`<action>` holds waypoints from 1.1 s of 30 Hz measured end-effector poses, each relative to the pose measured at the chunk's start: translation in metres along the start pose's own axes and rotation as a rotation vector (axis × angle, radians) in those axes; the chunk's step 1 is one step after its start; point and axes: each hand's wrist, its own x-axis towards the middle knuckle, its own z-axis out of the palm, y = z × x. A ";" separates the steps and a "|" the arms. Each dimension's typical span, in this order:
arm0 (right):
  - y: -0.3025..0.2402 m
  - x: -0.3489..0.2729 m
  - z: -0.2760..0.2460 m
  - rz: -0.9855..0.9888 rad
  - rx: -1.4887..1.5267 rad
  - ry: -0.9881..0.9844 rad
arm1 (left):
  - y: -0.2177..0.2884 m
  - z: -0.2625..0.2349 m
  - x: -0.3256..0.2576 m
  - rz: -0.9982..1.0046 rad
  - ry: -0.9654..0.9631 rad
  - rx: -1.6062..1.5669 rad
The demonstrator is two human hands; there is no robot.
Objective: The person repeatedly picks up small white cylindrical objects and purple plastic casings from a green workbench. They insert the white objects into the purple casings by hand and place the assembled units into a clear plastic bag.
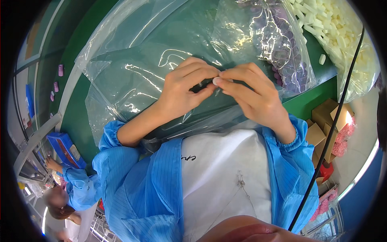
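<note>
My left hand (186,82) and my right hand (258,93) meet fingertip to fingertip above the clear plastic bag. Between their pinched fingers is a small white rounded piece (217,81), mostly hidden by the fingers. Both hands are closed on it, with the thumbs and forefingers almost touching. Under them, the large clear plastic bag (141,68) lies spread over the green table. To the right of my hands, a clear bag of purple rounded pieces (282,56) rests on the same surface.
A bag of pale cream pieces (322,24) stands at the far right, with one loose white piece (322,59) beside it. Small purple pieces (61,70) lie at the far left, above a blue box (66,150). Cardboard boxes (322,129) are low right. A co-worker (78,189) sits lower left.
</note>
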 end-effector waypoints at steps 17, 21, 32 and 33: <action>0.006 -0.004 -0.005 -0.214 -0.229 -0.081 | -0.002 0.003 -0.002 0.023 0.029 0.003; 0.012 -0.012 0.003 -0.212 -0.211 -0.042 | -0.001 0.004 -0.001 0.027 0.021 0.015; 0.028 -0.025 0.003 -0.244 -0.152 0.060 | -0.002 0.001 -0.004 0.001 -0.017 0.018; 0.027 -0.024 0.003 -0.244 -0.161 0.056 | -0.002 0.001 -0.004 0.001 -0.017 0.019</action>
